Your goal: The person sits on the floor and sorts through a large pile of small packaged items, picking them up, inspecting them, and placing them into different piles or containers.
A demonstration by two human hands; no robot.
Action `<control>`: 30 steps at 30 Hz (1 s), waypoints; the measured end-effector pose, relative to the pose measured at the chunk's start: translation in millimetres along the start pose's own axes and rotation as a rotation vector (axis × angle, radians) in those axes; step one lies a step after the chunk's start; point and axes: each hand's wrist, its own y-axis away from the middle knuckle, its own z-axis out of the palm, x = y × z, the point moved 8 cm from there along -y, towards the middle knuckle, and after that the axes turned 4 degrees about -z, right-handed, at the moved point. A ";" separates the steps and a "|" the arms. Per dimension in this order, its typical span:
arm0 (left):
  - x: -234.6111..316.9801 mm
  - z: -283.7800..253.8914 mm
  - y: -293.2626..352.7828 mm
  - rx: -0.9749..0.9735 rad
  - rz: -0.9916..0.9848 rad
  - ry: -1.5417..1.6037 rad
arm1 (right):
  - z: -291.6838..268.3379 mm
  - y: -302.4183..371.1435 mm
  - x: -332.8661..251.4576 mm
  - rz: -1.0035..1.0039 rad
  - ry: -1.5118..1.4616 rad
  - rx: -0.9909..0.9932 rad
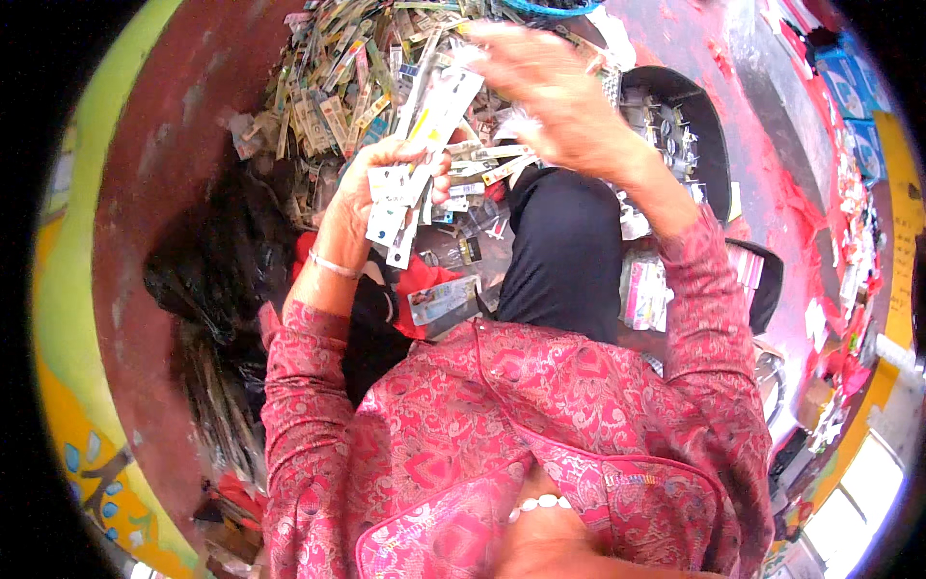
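In my left hand [391, 174] is a small bunch of long, narrow printed cards [388, 214], white and pale with coloured marks. The fingers are closed round their middle, and the card ends stick out above and below the hand. My right hand [550, 92] is raised over the upper ends of the bunch, smeared by motion. Its fingers are too blurred to show whether they grip anything. Beyond both hands spreads a large heap of similar narrow printed strips [333, 106], lying in all directions.
A black tray [709, 121] with small clear and white pieces stands at the right, by my knee. Nearer lies a stack of printed cards [646, 294] beside another black container [769, 289]. Black plastic bags [217, 256] lie on the left. A blue basket rim [550, 8] shows at the top.
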 end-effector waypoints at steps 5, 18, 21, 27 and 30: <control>-4.1 4.2 15.5 -0.009 -0.108 -0.019 | 62.8 -52.7 -51.7 -0.265 0.095 -0.408; 60.8 1.9 74.8 -0.016 0.062 -0.159 | 72.9 -52.3 -3.1 0.351 -0.522 -0.519; 72.4 -22.3 77.5 0.161 0.269 -0.233 | 90.5 -43.3 -27.9 0.733 -1.443 -0.438; 59.2 23.5 66.9 -0.002 0.448 -0.559 | 135.6 -42.6 -87.3 0.890 -2.259 -0.461; 70.0 15.0 70.6 0.033 0.527 -0.240 | 147.6 -38.1 -114.7 0.866 -2.250 -0.596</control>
